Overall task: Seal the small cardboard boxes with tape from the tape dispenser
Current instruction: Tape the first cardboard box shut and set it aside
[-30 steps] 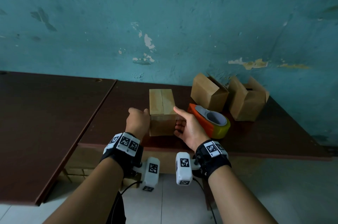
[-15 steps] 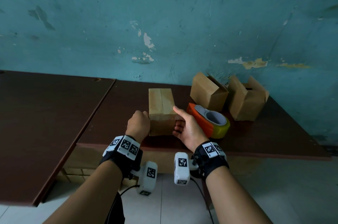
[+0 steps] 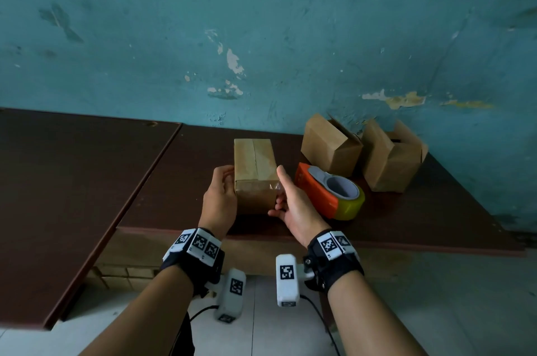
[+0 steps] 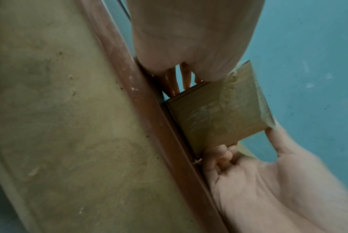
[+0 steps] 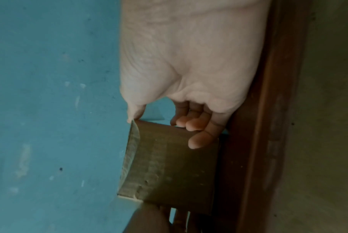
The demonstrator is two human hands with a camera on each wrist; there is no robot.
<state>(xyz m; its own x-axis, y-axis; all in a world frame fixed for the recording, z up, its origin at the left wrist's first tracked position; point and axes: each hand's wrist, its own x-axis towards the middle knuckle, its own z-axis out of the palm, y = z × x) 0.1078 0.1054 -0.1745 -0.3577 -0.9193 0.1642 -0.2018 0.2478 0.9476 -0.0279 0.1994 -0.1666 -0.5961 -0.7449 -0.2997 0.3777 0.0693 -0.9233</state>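
Note:
A small cardboard box (image 3: 254,172) stands on the dark brown table (image 3: 174,187) near its front edge, with clear tape along its top seam and down its near face (image 4: 218,116). My left hand (image 3: 222,195) lies against the box's left side, fingers (image 4: 173,85) straight, thumb at the top edge. My right hand (image 3: 286,198) holds the right side: its thumb touches the upper corner, where a tape end sticks out, and its curled fingertips (image 5: 197,141) rest on the near face (image 5: 175,165). The orange tape dispenser (image 3: 331,192) lies on the table just right of my right hand.
Two more small cardboard boxes (image 3: 331,143) (image 3: 392,158) with loose flaps stand at the back right against the teal wall (image 3: 261,35). A second, lower tabletop (image 3: 58,195) adjoins on the left. Pale floor tiles (image 3: 261,326) lie below the table's front edge.
My left hand has opened from a fist and moved up the box's left side, thumb reaching the top edge. My right hand has stayed at the right side.

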